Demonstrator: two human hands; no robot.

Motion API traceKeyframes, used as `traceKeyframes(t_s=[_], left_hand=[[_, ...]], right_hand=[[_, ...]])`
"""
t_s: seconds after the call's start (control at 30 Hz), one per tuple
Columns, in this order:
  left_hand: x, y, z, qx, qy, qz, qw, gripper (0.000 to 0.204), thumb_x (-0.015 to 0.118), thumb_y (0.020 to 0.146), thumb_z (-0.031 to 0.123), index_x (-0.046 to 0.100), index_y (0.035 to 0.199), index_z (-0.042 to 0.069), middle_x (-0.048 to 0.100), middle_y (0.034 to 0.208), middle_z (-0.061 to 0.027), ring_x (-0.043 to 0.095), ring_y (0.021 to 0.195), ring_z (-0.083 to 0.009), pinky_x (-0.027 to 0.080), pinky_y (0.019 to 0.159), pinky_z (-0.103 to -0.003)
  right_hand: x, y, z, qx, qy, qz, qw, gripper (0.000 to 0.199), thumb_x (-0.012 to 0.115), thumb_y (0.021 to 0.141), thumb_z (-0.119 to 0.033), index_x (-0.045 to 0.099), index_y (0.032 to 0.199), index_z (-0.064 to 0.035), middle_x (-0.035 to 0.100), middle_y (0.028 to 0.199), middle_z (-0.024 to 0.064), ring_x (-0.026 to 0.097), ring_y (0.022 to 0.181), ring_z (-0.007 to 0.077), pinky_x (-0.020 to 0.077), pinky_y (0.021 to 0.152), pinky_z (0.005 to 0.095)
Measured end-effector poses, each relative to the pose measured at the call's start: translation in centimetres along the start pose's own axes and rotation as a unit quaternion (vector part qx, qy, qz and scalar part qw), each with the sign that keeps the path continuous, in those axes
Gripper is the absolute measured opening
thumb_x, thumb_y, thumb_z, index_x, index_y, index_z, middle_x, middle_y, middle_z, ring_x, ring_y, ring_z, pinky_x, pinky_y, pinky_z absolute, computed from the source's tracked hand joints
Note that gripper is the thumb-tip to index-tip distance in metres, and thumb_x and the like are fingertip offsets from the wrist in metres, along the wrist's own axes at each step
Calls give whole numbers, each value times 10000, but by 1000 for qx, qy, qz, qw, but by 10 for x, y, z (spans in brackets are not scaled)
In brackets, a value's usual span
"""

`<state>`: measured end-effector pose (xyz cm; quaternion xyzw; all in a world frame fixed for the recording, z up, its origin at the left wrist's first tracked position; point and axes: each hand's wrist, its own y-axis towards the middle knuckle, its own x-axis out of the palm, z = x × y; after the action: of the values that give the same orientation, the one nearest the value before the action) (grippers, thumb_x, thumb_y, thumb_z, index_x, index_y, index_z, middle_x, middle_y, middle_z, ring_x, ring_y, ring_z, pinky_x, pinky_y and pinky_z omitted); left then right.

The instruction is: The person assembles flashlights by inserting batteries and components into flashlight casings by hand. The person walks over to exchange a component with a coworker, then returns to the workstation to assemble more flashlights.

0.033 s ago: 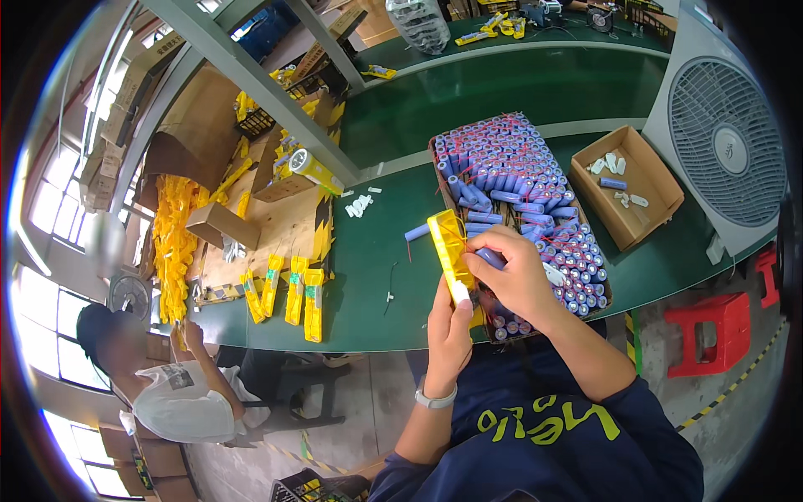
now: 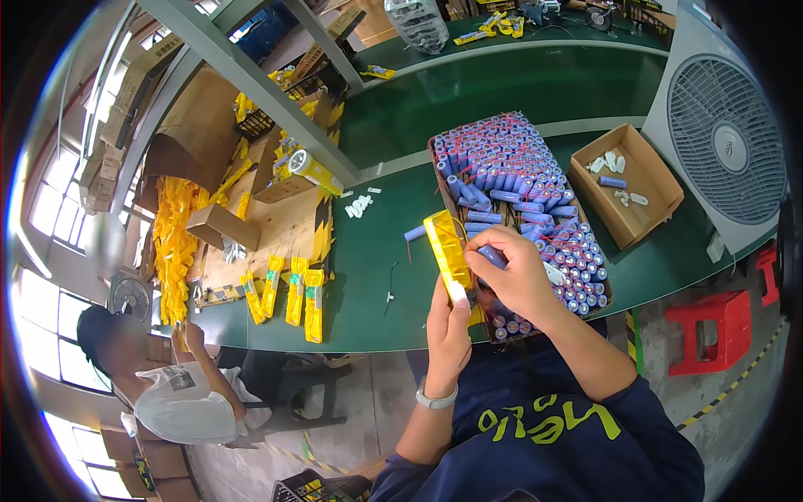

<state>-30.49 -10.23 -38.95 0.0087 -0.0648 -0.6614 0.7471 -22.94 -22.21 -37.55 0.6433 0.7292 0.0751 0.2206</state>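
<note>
Left fingers [image 2: 459, 313] pinch a yellow case [image 2: 447, 249]; right fingers [image 2: 483, 266] grip a blue battery [image 2: 493, 256]. Four yellow packs [image 2: 295, 290] look done; lots of batteries [image 2: 500, 144] are left.

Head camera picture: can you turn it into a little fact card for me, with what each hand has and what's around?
Left hand: holds a yellow case
Right hand: holds a purple battery beside the case
Table: green
Near the right hand: many purple batteries, packed together
Small cardboard box: open, with white pieces and one battery inside
Left on the table: four yellow packs
Far right: a big fan
Floor: a red stool
Other person: white shirt, at the left
</note>
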Motion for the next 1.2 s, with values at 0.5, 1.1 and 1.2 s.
traceKeyframes(t_s=[0.5, 1.1, 1.2], left_hand=[[11, 14, -13, 20, -63, 61, 996, 323, 384, 1049, 187, 463, 1289, -15, 570, 1126, -71, 543, 992, -118, 449, 863, -258], [0, 15, 1, -48, -198, 64, 977, 233, 477, 1008, 139, 490, 1197, 3, 619, 1022, -96, 599, 875, -147, 503, 770, -284], [5, 12, 5, -55, -192, 48, 979, 243, 494, 998, 134, 487, 1204, 4, 624, 1028, -99, 618, 822, -152, 549, 725, -315]], right_hand=[[20, -40, -5, -116, -113, 87, 983, 269, 707, 756, 9, 610, 1006, -7, 613, 862, 116, 623, 716, 292, 507, 588, 353], [-21, -44, -18, 23, 111, -109, 988, 346, 588, 878, 18, 591, 1224, -5, 615, 961, 85, 581, 812, 155, 469, 734, 267], [-32, -40, -18, 121, 318, -127, 932, 488, 560, 942, -24, 426, 1411, 13, 637, 1097, 89, 594, 1021, 147, 466, 935, 282]])
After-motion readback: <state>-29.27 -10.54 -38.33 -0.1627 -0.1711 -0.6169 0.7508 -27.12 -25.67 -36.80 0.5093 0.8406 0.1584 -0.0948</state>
